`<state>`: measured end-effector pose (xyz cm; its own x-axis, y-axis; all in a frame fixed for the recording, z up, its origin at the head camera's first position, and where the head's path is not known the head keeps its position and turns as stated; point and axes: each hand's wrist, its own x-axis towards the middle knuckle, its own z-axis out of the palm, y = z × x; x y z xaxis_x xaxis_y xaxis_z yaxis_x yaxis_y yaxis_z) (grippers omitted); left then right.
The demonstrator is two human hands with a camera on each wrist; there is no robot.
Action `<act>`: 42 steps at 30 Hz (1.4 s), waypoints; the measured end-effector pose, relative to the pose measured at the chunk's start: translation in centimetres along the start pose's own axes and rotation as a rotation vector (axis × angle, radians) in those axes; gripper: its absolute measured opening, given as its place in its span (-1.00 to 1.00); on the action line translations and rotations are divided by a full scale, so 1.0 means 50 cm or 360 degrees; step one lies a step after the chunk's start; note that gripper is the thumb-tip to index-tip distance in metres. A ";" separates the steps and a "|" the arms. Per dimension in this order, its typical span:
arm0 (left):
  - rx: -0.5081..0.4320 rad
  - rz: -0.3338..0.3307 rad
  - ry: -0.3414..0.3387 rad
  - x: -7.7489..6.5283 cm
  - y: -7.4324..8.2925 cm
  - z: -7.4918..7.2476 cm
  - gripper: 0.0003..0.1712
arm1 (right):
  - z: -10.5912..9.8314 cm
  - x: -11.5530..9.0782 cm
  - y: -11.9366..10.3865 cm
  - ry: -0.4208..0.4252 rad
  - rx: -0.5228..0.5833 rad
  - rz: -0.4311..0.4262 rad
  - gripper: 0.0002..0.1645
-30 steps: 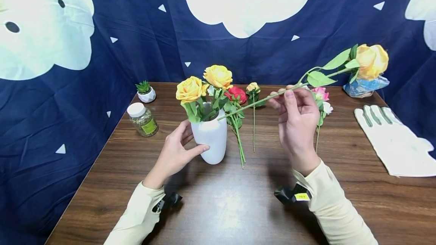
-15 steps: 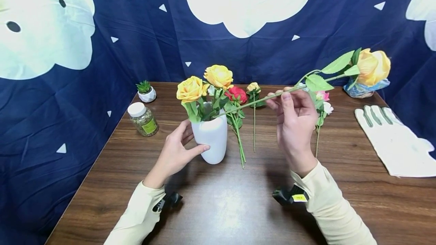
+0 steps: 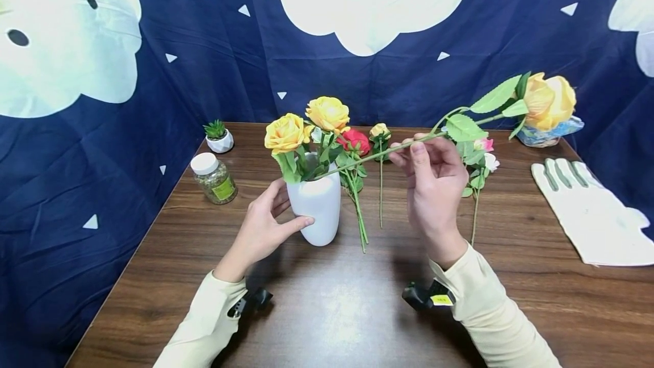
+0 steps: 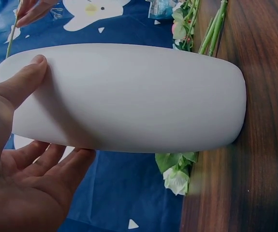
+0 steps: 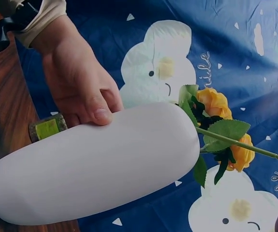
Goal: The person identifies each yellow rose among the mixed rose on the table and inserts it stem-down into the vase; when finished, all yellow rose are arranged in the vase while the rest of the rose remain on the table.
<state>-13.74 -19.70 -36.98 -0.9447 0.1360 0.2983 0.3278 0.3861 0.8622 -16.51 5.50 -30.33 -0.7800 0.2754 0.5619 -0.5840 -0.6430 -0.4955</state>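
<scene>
A white vase (image 3: pixel 319 214) stands upright on the table, holding two yellow roses (image 3: pixel 327 115). My left hand (image 3: pixel 265 226) grips the vase from its left side, thumb across the front and fingers behind, as the left wrist view (image 4: pixel 47 179) also shows. Between thumb and fingers, my right hand (image 3: pixel 434 186) pinches the green stem of another yellow rose (image 3: pixel 549 101). That rose slants, bloom up at the right, and its stem's lower end reaches into the vase mouth. In the right wrist view the stem (image 5: pixel 255 149) runs from my fingertips to the vase's opening.
Behind the vase lie a red rose (image 3: pixel 355 142) and a small yellow rose (image 3: pixel 380 130); pink and white flowers (image 3: pixel 489 161) lie beyond my right hand. At left stand a lidded jar (image 3: pixel 214 180) and a potted succulent (image 3: pixel 219 137). A white glove (image 3: pixel 598 214) lies at right.
My right hand has moved left and slightly down with the rose. Its stem end has gone from the vase's rim to inside the mouth. The left hand stays on the vase.
</scene>
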 end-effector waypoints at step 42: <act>-0.0006 0.0008 0.0010 0.000 0.001 -0.002 -0.11 | 0.056 -0.023 0.055 -0.0396 -0.0869 -0.0148 -0.92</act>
<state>-13.73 -19.75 -36.89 -0.9431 0.1320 0.3052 0.3325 0.3820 0.8622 -16.61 1.42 -30.49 -0.6825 0.0951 0.7246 -0.7296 -0.1463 -0.6680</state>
